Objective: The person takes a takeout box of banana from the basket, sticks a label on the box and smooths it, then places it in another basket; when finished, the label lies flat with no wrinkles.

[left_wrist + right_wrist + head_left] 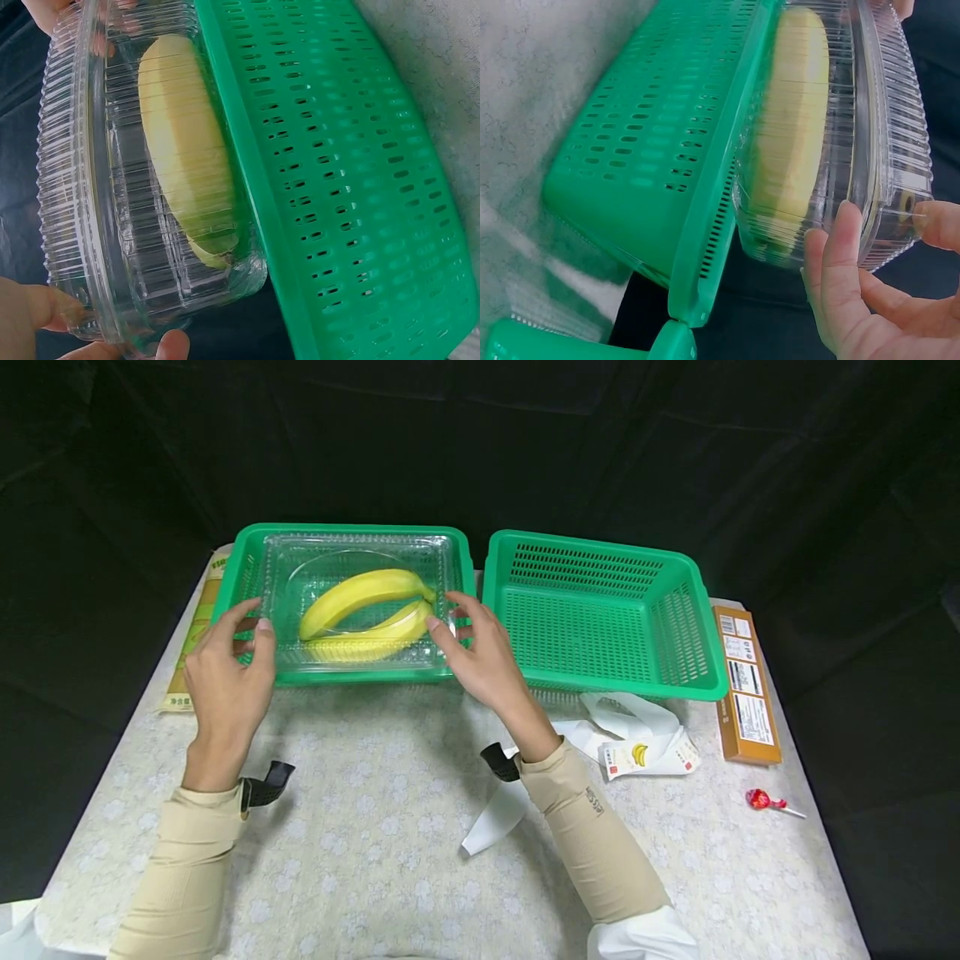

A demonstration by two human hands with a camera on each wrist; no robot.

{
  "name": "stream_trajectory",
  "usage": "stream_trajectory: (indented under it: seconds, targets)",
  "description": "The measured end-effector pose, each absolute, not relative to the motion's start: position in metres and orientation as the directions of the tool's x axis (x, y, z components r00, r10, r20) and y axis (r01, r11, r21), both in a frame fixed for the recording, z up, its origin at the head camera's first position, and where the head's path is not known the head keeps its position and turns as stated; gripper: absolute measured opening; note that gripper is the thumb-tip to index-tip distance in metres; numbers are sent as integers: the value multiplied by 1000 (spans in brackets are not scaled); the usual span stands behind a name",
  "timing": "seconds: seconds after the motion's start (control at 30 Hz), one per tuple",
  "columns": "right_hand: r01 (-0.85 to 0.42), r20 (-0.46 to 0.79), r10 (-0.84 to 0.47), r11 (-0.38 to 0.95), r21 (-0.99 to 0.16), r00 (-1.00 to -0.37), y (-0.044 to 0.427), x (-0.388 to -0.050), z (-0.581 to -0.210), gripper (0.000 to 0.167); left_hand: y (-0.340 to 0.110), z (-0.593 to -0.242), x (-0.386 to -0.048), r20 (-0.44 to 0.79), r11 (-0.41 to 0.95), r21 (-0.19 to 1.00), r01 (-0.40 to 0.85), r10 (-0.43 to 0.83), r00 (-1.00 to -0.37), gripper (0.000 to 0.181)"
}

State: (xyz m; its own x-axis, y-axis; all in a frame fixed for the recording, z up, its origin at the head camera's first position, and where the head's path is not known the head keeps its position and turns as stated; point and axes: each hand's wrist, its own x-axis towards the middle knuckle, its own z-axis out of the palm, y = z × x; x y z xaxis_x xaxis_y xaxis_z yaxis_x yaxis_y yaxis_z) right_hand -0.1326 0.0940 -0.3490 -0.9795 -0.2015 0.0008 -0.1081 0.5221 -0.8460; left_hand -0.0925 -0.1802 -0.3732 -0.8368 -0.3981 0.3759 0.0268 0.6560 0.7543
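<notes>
A transparent plastic clamshell container with two yellow bananas inside is held above the left green basket, near its rim. Its lid is down. My left hand grips the container's left end, thumb and fingers around the edge. At the right end, my right hand holds it the same way. In the left wrist view, a banana shows through the ribbed wall. The right wrist view shows the right fingers against the container's side, partly under the lid edge.
A second green basket stands to the right, beside the first. A white strip with a banana label lies in front of it. An orange box and a red lollipop are at the right; a yellow-green package is at the left.
</notes>
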Motion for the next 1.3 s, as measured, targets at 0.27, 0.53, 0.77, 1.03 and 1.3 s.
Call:
stream_trajectory:
  seconds: [0.27,0.53,0.77,1.03,1.3]
  targets:
    - [-100,-2,-192,519,-849,-981,96,-131,-348,55,-180,-372,-91,392,650,758,47,-397,-830,35]
    - [-93,-11,-196,515,-852,-980,95,-130,-348,56,-180,-374,-90,386,649,760,38,-404,-829,36]
    - [-79,-25,-206,481,-873,-978,94,-131,-349,57,-181,-376,-91,402,645,762,56,-403,-822,36]
    - [-66,-36,-208,464,-884,-978,94,-130,-350,57,-180,-377,-91,391,633,772,50,-412,-823,36]
    - [-63,-43,-208,477,-877,-977,95,-129,-346,57,-179,-374,-90,351,614,789,18,-428,-833,35]
